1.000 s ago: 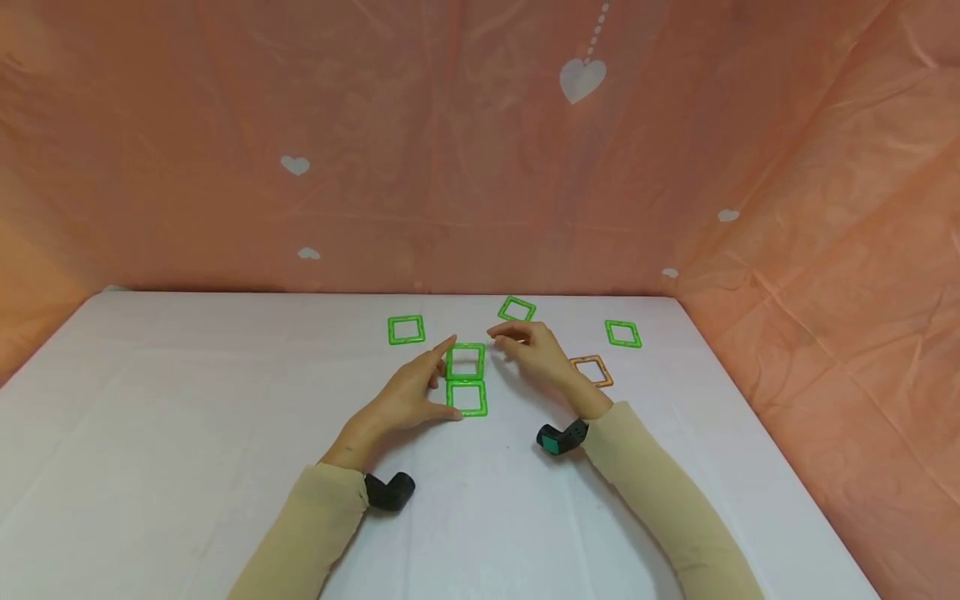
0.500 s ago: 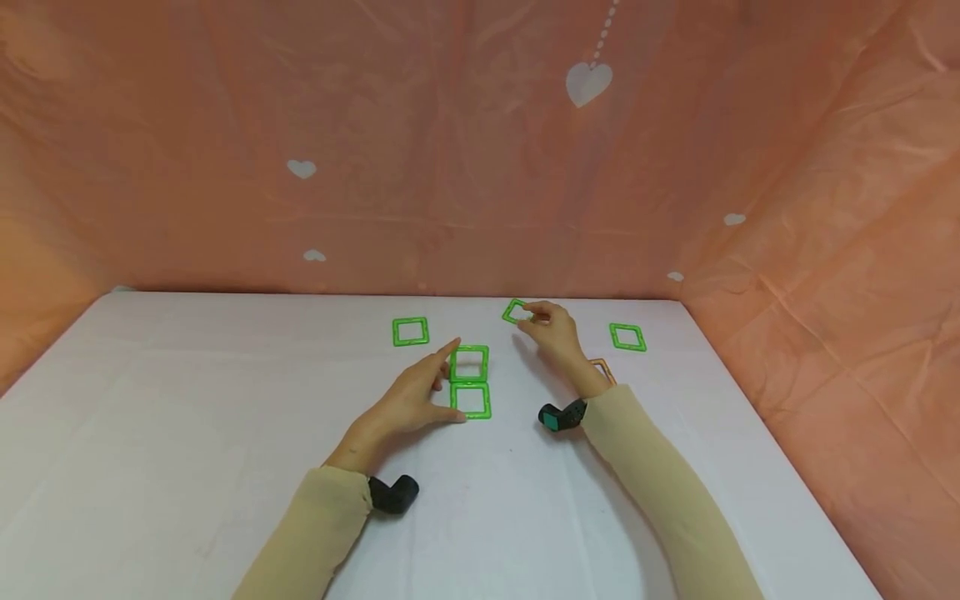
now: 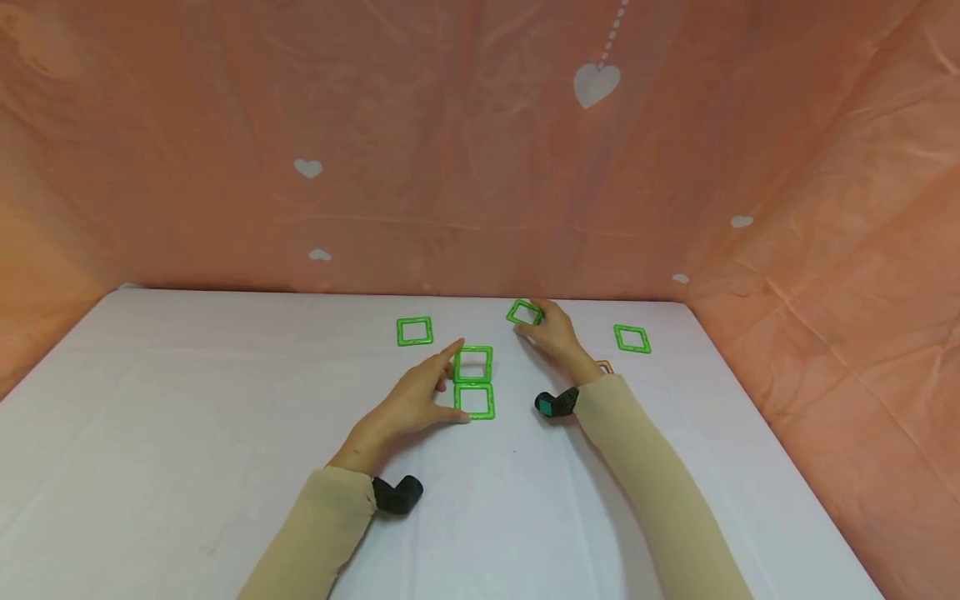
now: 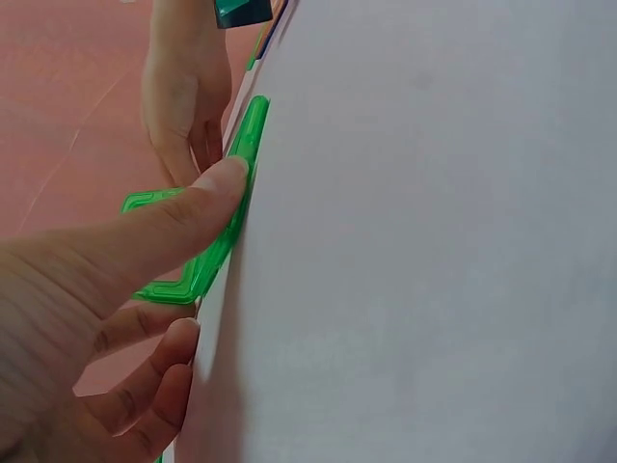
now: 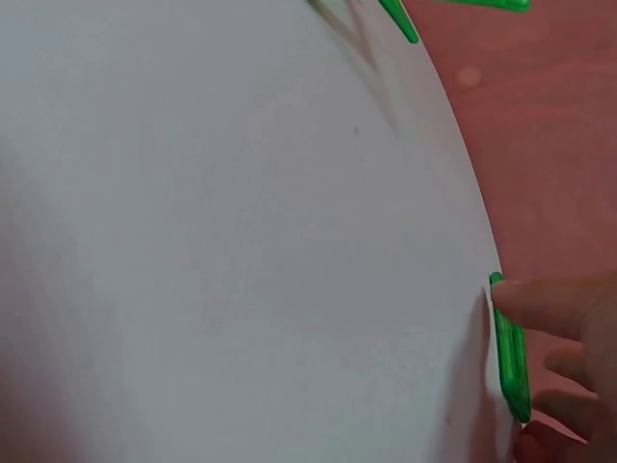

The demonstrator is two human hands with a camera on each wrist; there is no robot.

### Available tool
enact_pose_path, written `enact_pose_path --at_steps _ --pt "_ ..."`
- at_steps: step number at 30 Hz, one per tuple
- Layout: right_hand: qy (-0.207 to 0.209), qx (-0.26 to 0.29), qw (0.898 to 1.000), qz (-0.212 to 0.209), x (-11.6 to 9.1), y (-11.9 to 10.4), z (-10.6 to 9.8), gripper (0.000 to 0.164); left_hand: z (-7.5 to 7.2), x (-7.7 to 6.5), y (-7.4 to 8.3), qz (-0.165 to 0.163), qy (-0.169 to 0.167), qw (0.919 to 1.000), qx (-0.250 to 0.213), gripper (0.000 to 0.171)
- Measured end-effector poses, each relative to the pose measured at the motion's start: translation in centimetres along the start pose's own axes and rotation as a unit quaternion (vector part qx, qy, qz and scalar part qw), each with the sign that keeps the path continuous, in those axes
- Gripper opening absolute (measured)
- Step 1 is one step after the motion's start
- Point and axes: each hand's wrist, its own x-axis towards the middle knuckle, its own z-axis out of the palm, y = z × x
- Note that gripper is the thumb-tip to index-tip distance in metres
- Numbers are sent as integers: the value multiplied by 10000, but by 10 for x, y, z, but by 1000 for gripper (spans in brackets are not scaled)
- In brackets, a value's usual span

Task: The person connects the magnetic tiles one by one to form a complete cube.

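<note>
Two green square magnetic tiles with hollow middles sit edge to edge at mid-table. The nearer tile [image 3: 492, 401] lies flat; the farther tile [image 3: 490, 364] stands up from its back edge. My left hand [image 3: 408, 398] holds the pair, thumb on the near edge and index finger at the top of the standing one. In the left wrist view the thumb presses the flat green tile [image 4: 231, 227]. Toward the back, my right hand [image 3: 553, 335] grips another green square tile [image 3: 513, 311] between thumb and fingers. The right wrist view shows this tile [image 5: 511, 352] edge-on under the thumb.
One green tile [image 3: 415, 342] lies at the back, left of the pair, and another green tile [image 3: 633, 350] at the back right. An orange tile [image 3: 606, 365] is mostly hidden behind the right forearm. A pink curtain [image 3: 420, 167] rises behind the white table [image 3: 187, 417].
My right hand has moved away from beside the joined pair to the back green tile and taken hold of it. My left hand keeps its hold on the pair.
</note>
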Motion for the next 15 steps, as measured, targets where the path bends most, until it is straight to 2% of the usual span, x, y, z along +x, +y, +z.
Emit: enact_pose_path --at_steps 8,15 --pt "-23 -413 9991 -121 2 0 4 61 1 -1 -1 -15 6 10000 -3 105" --pt "275 -893 9955 -180 -1 0 4 55 0 -1 0 7 54 10000 33 104"
